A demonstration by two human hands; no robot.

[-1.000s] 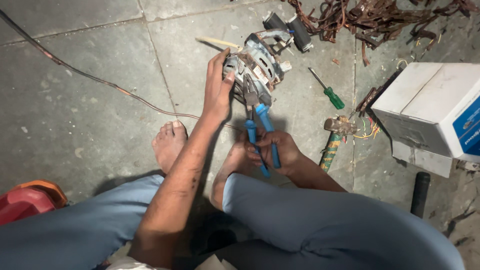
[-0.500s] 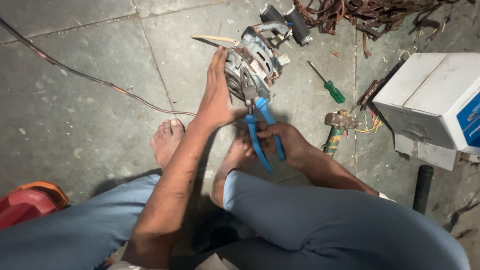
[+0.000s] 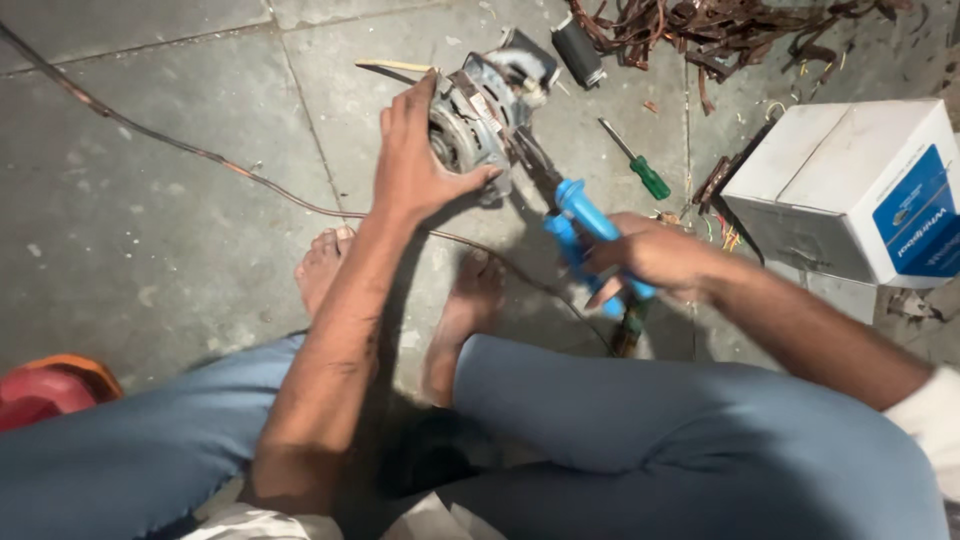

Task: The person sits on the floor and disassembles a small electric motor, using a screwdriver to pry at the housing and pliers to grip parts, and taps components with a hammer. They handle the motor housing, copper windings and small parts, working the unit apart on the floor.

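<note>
My right hand [image 3: 650, 262] grips blue-handled pliers [image 3: 585, 235]; left hand [image 3: 415, 165] clasps the motor [image 3: 480, 110]. Pliers' nose, seemingly on it, could slip.

A green-handled screwdriver [image 3: 632, 161] lies on the grey stone floor [image 3: 150, 220], a white cardboard box with a blue panel [image 3: 850, 190] to its right. Tangled brown scrap strips [image 3: 720, 30] lie far right; a thin copper wire [image 3: 180, 150] crosses left.

Dim warm light, soft shadows under limbs, slight motion blur
</note>
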